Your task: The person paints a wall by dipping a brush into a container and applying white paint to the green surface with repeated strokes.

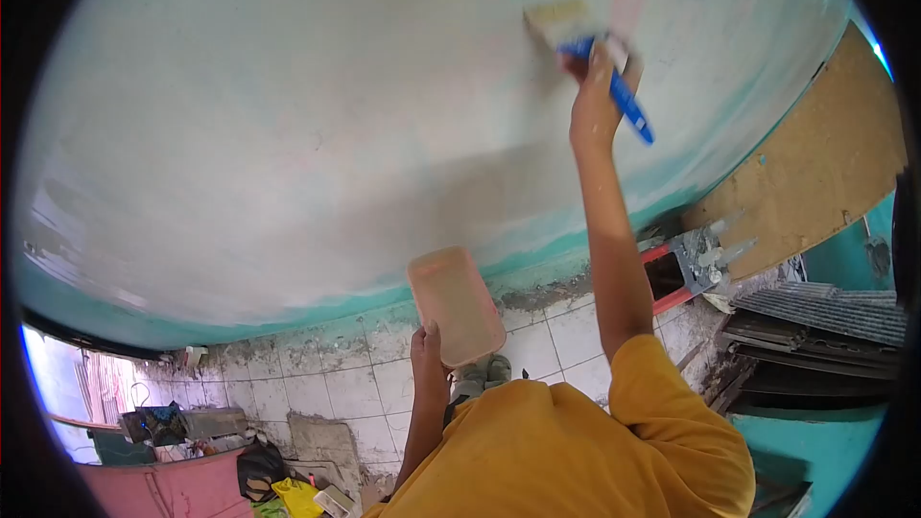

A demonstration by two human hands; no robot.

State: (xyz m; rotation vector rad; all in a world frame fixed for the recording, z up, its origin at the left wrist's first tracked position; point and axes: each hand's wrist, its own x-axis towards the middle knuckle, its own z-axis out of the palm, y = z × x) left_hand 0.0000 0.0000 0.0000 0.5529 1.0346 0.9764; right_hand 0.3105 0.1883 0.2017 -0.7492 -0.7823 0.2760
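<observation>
My right hand (597,77) is wrapped round the blue handle of a wide paintbrush (576,34), whose pale bristles are at the wall (288,115). The wall is coated whitish, with turquoise along its lower edge and faint pink marks near the brush. Lower down, my left hand (429,350) grips the near left edge of a shallow pinkish tray (456,307). The tray's inside looks coated in pale beige. It is held in front of my body, above the tiled floor.
White floor tiles (384,388) run along the wall's base. To the right are a red and grey paint-spattered object (686,269), a brown board (815,153) and stacked corrugated sheets (825,312). At the lower left lie a black bag (259,468) and a yellow bag (297,497).
</observation>
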